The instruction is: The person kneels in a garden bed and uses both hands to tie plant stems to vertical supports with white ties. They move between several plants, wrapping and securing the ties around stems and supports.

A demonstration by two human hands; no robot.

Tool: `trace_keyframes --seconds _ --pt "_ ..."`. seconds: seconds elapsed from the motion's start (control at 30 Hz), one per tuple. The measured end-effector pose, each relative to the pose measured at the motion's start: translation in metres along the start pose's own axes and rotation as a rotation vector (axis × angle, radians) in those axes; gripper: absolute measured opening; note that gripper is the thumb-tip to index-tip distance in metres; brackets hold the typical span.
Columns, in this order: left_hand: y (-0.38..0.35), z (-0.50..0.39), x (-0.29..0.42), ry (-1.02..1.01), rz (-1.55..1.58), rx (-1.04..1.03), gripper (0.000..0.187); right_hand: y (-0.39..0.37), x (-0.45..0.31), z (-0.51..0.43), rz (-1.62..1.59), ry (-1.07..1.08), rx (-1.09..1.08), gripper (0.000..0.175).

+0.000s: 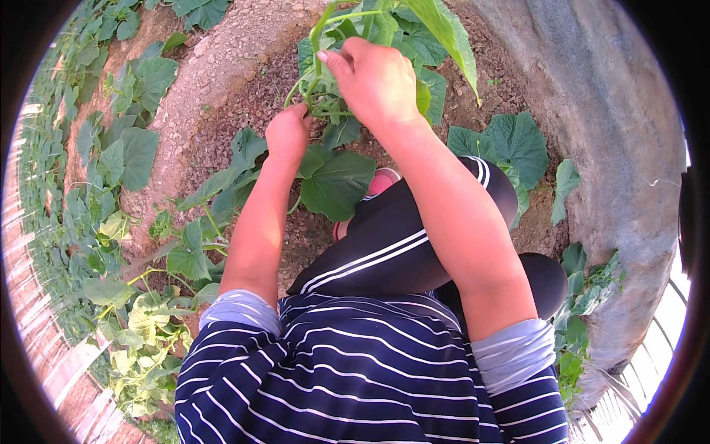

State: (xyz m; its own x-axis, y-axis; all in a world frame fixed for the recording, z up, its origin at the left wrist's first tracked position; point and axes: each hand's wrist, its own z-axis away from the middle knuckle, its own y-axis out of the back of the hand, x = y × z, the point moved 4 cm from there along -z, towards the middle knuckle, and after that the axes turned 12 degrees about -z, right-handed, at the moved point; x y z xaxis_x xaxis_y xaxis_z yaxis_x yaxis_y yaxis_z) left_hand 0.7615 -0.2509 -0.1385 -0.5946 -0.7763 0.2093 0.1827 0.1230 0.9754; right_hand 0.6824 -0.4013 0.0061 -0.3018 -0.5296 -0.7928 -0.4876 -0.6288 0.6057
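A vine (316,41), probably cucumber, rises before me with broad toothed leaves and curling tendrils. My left hand (288,133) pinches it low down, where thin stems and tendrils meet. Higher up and to the right, my right hand (380,83) grips the upper shoot, its thumb lying beside the green stem; its other fingers are mostly hidden behind the hand. A long bright leaf (444,39) hangs to the right above that hand. Below the left hand spreads a large dark leaf (338,183).
Reddish-brown soil (233,105) lies under the plants. More vines (133,150) grow in a row at left. On the right stands a curved grey wall (615,139) with leafy plants (521,144) near its foot. My bent knee (493,188) and a pink shoe (383,181) are beneath my arms.
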Motion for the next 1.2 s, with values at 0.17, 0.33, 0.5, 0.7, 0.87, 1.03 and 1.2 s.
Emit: trace_keyframes --seconds 0.17,0.33,0.5,0.7,0.87,1.03,1.2 --pt "-0.003 -0.001 -0.003 -0.062 0.090 0.160 0.019 -0.052 0.051 0.006 -0.045 -0.058 -0.504 0.024" --pt "-0.002 -0.008 0.008 -0.079 0.089 0.078 0.016 -0.096 0.097 -0.006 -0.017 0.118 -0.386 0.049" --pt "-0.010 -0.010 0.000 -0.043 0.262 0.065 0.021 -0.121 0.107 -0.020 -0.007 -0.152 -0.651 0.032" --pt "-0.002 -0.013 -0.003 0.117 0.157 0.018 0.035 -0.107 0.074 -0.020 0.122 -0.157 -0.534 0.018" --pt "0.006 -0.014 0.002 0.127 0.159 0.025 0.035 -0.104 0.064 -0.017 0.277 0.021 -0.471 0.016" --pt "0.003 -0.018 -0.004 0.157 0.172 0.013 0.036 -0.097 0.079 -0.029 -0.092 -0.175 -0.334 0.014" --pt "-0.006 -0.021 -0.009 0.042 0.332 0.026 0.029 -0.100 0.129 -0.041 -0.320 -0.415 -0.208 0.018"
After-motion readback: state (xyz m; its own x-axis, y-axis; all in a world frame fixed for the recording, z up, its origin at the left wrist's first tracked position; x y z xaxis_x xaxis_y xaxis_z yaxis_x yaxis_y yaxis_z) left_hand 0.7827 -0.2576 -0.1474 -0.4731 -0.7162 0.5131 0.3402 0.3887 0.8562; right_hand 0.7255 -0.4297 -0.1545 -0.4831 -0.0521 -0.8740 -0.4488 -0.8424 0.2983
